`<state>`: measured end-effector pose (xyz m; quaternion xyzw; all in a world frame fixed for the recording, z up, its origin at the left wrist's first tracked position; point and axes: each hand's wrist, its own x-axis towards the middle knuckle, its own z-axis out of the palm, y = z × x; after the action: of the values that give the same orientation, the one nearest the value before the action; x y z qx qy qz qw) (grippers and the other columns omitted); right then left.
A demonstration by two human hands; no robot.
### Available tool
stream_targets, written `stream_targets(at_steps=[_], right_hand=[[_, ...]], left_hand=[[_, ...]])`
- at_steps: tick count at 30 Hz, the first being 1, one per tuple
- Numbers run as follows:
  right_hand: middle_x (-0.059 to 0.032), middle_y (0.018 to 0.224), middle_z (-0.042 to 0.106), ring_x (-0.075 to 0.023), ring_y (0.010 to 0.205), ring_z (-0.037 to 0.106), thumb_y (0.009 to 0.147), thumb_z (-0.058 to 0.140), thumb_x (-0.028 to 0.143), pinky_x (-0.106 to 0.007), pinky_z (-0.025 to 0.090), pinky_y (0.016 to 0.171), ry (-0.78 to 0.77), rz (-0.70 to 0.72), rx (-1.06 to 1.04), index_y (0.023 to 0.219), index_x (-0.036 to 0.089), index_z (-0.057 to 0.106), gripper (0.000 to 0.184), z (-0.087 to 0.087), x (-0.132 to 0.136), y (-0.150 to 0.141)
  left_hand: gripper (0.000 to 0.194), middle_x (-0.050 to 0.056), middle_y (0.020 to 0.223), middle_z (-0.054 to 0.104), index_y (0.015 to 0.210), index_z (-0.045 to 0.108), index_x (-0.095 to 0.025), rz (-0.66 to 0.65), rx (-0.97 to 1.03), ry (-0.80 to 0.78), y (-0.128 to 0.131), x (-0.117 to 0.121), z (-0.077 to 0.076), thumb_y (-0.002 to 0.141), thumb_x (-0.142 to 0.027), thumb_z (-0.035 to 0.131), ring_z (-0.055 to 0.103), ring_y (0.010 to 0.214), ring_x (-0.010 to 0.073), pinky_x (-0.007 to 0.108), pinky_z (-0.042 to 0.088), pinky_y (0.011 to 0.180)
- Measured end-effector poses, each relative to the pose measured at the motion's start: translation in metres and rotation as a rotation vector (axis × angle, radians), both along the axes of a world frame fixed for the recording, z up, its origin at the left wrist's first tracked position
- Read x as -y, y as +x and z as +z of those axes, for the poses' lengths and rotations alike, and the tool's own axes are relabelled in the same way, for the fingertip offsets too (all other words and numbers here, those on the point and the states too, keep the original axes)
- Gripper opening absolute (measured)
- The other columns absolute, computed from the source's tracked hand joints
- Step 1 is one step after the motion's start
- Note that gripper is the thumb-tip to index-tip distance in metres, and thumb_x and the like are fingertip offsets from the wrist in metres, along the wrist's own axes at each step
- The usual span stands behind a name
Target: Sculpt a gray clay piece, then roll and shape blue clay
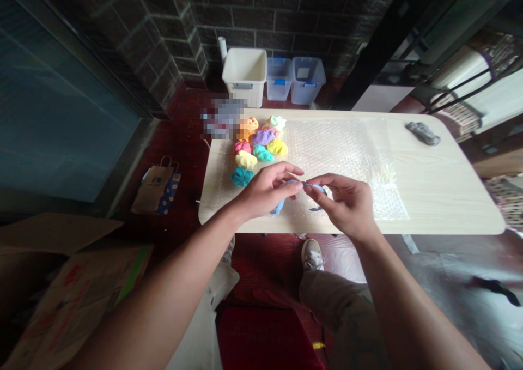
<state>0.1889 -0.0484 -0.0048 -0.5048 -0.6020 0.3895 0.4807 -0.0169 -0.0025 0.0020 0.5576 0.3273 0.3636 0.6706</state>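
Note:
My left hand (265,190) and my right hand (349,201) meet over the front edge of the table, fingertips nearly touching. Both are closed in a pinch on a thin blue strip (317,188) that looks soft, its exact kind unclear. One end curls below my right fingers. A lighter blue part (278,206) hangs under my left hand, partly hidden by it. Just beyond my left hand lies a group of crumpled soft bundles, among them a teal one (242,177), a pale yellow one (245,159), a purple one (263,137) and a bright yellow one (278,147).
Bubble wrap (335,146) covers much of the light wooden table (461,195). A grey crumpled bundle (423,133) lies at the far right. Behind the table stand a white bin (244,78) and two clear boxes. Paper bags (155,187) and a cardboard box (77,293) are at left.

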Motion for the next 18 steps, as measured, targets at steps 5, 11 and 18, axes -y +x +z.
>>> stream_targets(at_steps=[5, 11, 18], right_hand=[[-0.0061, 0.094, 0.081, -0.0222, 0.085, 0.073, 0.087, 0.087, 0.033, -0.034, 0.060, 0.070, -0.014, 0.043, -0.052, 0.100, 0.023, 0.081, 0.017, 0.0005, -0.0017, -0.0006], [-0.0061, 0.097, 0.083, -0.0229, 0.087, 0.076, 0.086, 0.088, 0.030, -0.036, 0.061, 0.075, 0.003, 0.047, -0.041, 0.100, 0.025, 0.084, 0.016, 0.0015, -0.0002, -0.0014], [-0.0061, 0.095, 0.082, -0.0211, 0.083, 0.074, 0.086, 0.088, 0.034, -0.033, 0.061, 0.070, -0.056, 0.064, -0.091, 0.101, 0.023, 0.082, 0.020, 0.0022, -0.0013, -0.0015]], left_hand=[[0.014, 0.003, 0.080, 0.071, 0.097, 0.072, -0.012, 0.029, -0.010, 0.108, 0.0004, -0.0013, -0.0029, 0.087, -0.022, 0.075, 0.062, 0.066, 0.0107, 0.024, 0.050, 0.063], [0.014, 0.004, 0.080, 0.073, 0.095, 0.074, -0.011, 0.037, -0.024, 0.083, 0.0017, -0.0009, -0.0018, 0.086, -0.022, 0.076, 0.062, 0.064, 0.0105, 0.024, 0.049, 0.062], [0.016, 0.005, 0.085, 0.074, 0.100, 0.068, -0.011, 0.045, 0.005, 0.061, 0.0027, 0.0008, -0.0021, 0.087, -0.018, 0.076, 0.064, 0.065, 0.0101, 0.023, 0.050, 0.062]])
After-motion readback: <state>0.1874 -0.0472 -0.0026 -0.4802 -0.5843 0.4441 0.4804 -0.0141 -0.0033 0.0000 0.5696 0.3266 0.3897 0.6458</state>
